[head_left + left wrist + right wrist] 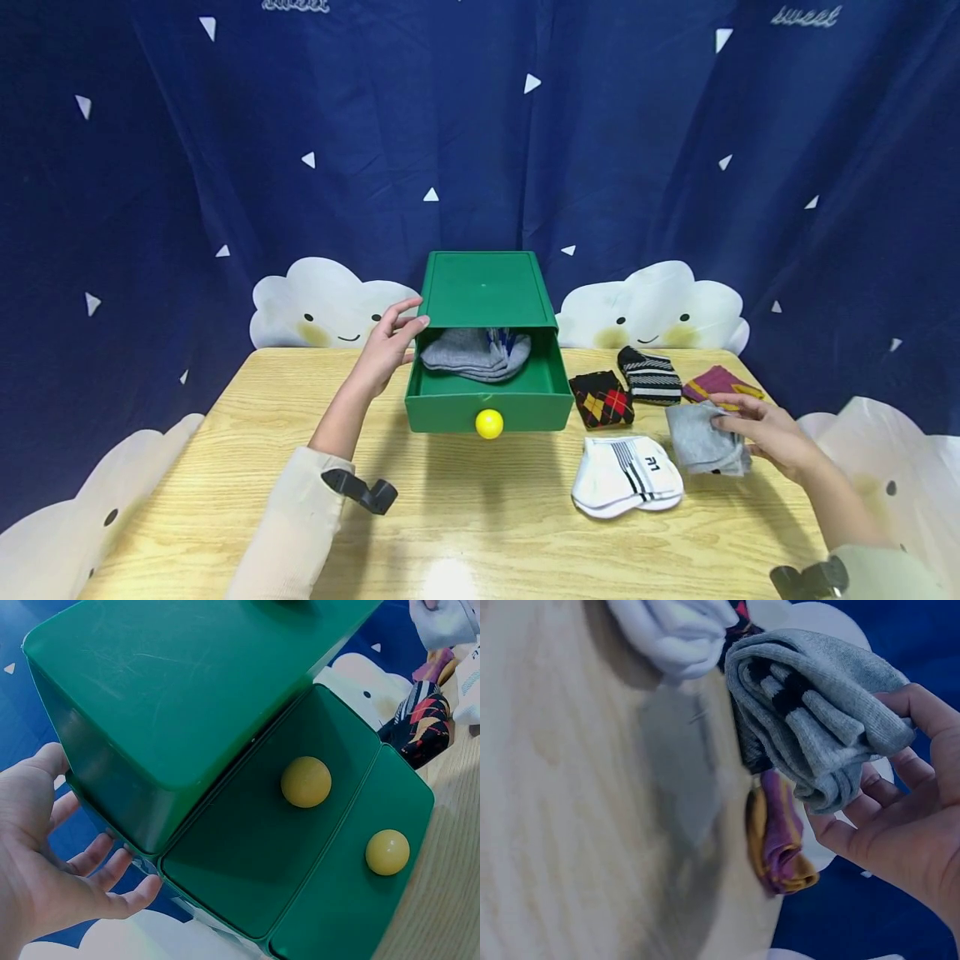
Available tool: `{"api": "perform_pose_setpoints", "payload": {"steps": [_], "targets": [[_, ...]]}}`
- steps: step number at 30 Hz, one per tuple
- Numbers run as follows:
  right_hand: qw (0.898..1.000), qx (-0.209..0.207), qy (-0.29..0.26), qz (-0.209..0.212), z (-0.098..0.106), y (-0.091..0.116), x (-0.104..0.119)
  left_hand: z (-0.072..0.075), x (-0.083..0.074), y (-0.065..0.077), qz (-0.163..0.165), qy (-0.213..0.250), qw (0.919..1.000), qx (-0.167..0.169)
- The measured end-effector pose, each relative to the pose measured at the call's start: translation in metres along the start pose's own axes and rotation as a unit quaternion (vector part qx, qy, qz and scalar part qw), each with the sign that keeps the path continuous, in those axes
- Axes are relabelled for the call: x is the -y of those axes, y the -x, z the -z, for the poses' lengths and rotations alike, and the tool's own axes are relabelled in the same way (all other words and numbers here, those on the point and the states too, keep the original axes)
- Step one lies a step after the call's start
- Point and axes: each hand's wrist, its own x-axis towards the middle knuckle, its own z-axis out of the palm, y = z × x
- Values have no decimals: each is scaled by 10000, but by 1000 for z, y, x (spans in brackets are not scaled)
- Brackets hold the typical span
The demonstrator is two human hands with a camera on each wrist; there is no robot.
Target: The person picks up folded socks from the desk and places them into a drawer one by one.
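Note:
My right hand (770,433) pinches a folded pair of light grey socks (703,437) above the table, right of the drawer unit. Black bands show in the folds of these socks (817,705) in the right wrist view. My left hand (386,346) rests its fingers against the left side of the green drawer unit (487,287). In the left wrist view its fingers (97,855) lie loosely along the edge. The top drawer (450,414), with a yellow knob (489,423), is pulled out, and folded darker grey socks (476,354) lie inside.
On the table (262,450), white striped socks (626,477) lie nearest me. Behind them are argyle socks (602,400), black-and-white striped socks (651,377) and purple-and-yellow socks (716,383). Two lower drawers (232,855) are closed. A dark blue curtain (480,125) hangs behind.

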Motion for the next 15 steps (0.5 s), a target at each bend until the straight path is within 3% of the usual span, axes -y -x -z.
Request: {"api": "perform_pose_setpoints", "payload": {"steps": [10,15], "targets": [[9954,213,-688,639,0,2,34,0,0,1,-24,-40,10000,1],[9924,333,-760,913,-3,1,53,0,0,2,-33,-12,10000,-4]]}}
